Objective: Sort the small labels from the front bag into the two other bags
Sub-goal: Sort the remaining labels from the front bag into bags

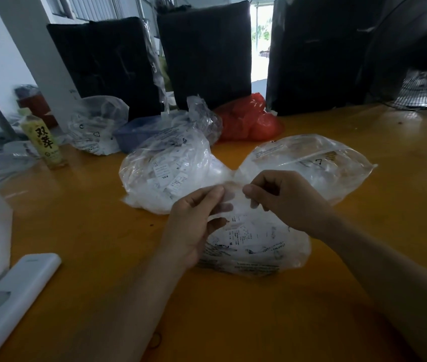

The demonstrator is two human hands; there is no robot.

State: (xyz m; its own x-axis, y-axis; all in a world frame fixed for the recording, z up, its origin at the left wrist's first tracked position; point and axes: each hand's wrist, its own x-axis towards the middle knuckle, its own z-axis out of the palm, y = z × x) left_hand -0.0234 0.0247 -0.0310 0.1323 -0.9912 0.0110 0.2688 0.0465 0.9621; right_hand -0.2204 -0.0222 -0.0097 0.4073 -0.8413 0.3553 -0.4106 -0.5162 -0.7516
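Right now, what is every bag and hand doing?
Front bag: lying down, top pinched by both hands.
Left hand: pinching the bag's top.
Right hand: pinching it too.
Back left bag: full of labels.
Back right bag: lying down, looks nearly empty.

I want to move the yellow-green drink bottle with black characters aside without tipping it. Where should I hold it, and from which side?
Grip the yellow-green drink bottle around its labelled middle, coming from the right, probably with the left hand. It stands upright, and other plastic bags crowd its left and back, so the orange table side is freest.
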